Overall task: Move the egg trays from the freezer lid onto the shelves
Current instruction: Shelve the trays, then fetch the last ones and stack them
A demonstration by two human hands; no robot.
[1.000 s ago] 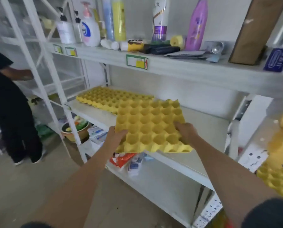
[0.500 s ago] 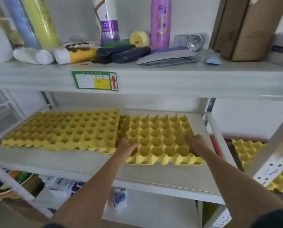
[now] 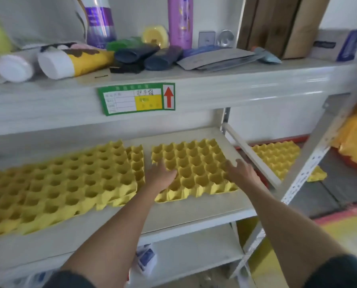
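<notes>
A person reaches both bare arms forward and slightly down to the middle shelf [image 3: 194, 208] of a white rack. At far left on that shelf lie yellow egg trays [image 3: 55, 183], overlapped, their right edge showing a second layer beneath. Just right of them, apart by a narrow strip of bare shelf, lies a single tray [image 3: 196, 169], flat, its near edge close to the shelf front.

The left hand [image 3: 162, 175] rests palm down on that tray's near-left corner, fingers spread loosely over the cups, not closed around anything. The forearm runs up from the lower left, sleeve dark at the elbow.

The right hand [image 3: 240, 171] sits at the tray's right edge, fingers fanned wide and pressed lightly against the rim, gripping nothing. Its arm stretches straight from the lower right.

Above, the upper shelf [image 3: 235, 88] carries a green-bordered label [image 3: 136, 99] with a red arrow, tubes and a purple bottle [image 3: 180, 21].

Farther right, beyond the rack's post, another tray [image 3: 277, 154] lies on a lower surface, with more yellow trays blurred at the frame's edge.
</notes>
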